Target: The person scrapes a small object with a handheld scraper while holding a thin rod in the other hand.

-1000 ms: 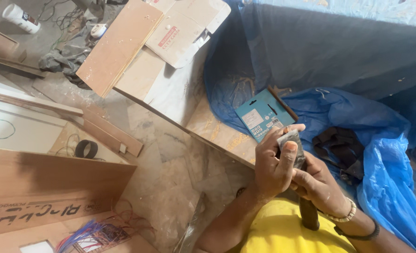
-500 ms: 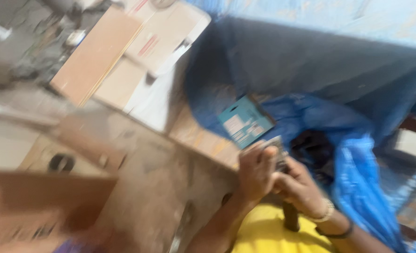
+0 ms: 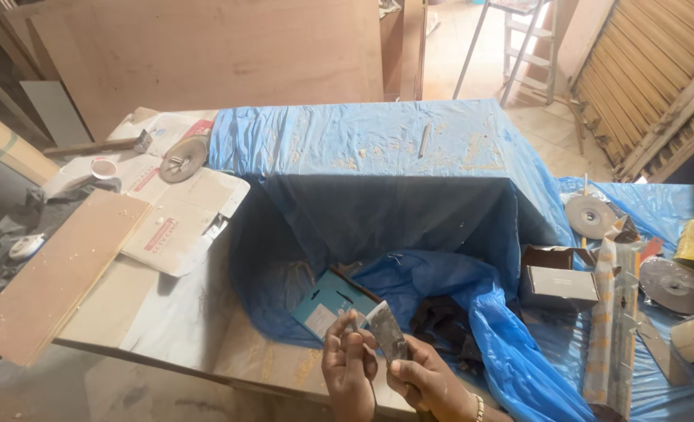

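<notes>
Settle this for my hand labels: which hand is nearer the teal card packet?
Left. The left hand sits just below the teal card packet, nearly touching it; the right hand is further off, lower right.

Both forearms are cut off by the bottom edge below the grey packet (image 3: pixel 386 334). The teal box (image 3: pixel 327 303) behind the packet is partly hidden by the left hand (image 3: pixel 348 366). Packet contents cannot be told.

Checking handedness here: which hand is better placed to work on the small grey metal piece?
Probably the left hand: its fingers pinch the grey metal piece's edge, while the right hand supports it below.
</notes>
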`<control>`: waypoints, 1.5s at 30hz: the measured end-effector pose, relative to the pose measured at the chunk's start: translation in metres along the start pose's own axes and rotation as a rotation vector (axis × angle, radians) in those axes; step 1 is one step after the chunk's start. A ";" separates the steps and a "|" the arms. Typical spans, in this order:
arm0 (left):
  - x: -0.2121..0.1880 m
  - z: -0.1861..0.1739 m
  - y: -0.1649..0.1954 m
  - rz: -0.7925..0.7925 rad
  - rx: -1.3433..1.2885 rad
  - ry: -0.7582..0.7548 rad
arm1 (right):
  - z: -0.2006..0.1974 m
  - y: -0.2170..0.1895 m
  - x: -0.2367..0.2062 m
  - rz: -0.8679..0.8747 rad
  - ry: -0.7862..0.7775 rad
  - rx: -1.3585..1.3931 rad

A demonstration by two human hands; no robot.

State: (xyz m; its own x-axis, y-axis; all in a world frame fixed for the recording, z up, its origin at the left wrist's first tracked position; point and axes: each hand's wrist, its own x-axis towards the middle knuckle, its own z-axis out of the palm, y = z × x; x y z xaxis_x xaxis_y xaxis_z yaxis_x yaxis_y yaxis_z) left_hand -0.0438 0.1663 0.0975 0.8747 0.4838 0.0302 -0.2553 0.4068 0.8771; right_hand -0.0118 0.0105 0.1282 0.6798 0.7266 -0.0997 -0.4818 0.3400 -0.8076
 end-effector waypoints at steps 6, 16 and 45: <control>-0.003 0.017 0.009 0.113 0.052 -0.034 | 0.002 0.011 0.004 -0.051 -0.051 0.061; -0.014 0.029 0.031 0.246 0.220 -0.075 | -0.005 0.018 0.005 -0.052 -0.020 -0.015; -0.005 0.034 0.045 0.387 0.632 0.017 | -0.006 0.026 0.006 0.056 0.101 0.064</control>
State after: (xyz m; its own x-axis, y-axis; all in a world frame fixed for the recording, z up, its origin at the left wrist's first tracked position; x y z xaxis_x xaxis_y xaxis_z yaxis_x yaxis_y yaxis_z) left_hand -0.0460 0.1555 0.1534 0.7626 0.5159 0.3903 -0.2535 -0.3168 0.9140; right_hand -0.0170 0.0200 0.1036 0.7013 0.6829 -0.2043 -0.5530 0.3404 -0.7604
